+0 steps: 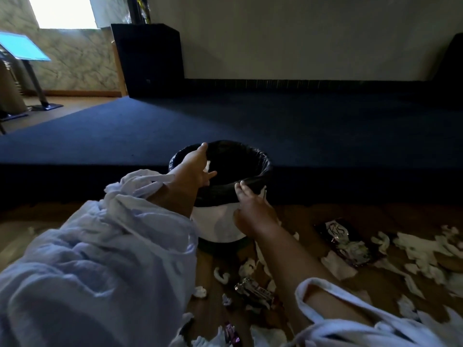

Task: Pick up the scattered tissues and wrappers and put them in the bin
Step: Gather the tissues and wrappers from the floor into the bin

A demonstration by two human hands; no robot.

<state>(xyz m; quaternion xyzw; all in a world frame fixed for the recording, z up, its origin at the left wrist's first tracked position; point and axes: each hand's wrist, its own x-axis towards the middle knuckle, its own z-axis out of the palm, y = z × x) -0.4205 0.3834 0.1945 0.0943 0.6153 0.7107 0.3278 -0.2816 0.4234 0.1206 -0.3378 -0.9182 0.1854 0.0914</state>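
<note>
Tissue [207, 166], one white scrap, sits right at the left hand [194, 169], between the thumb and the fingers [211, 174], over the mouth of the bin [215, 224]. Those fingers are spread apart and fairly straight, with the thumb up by the far rim. I can't tell whether the scrap touches the palm or hangs loose.

The bin stands on the floor [300, 215], close against the edge of a blue carpeted step [250, 121]. It has a white wall, and a black liner [260, 169] is folded over the rim.

Across to the right hand [250, 214]: its fingers [241, 187] are clamped on the liner at the near rim, pinching the fold.

Down on the floor just in front of the bin, small tissues [221, 274] and a silver wrapper [253, 290] lie between the two forearms. A purple wrapper [231, 331] sits near the bottom edge.

Further right, a dark wrapper [350, 244] lies flat, with white scraps touching its lower end. Beyond it, more torn tissues spread across the boards to the right edge, well apart from either hand.
</note>
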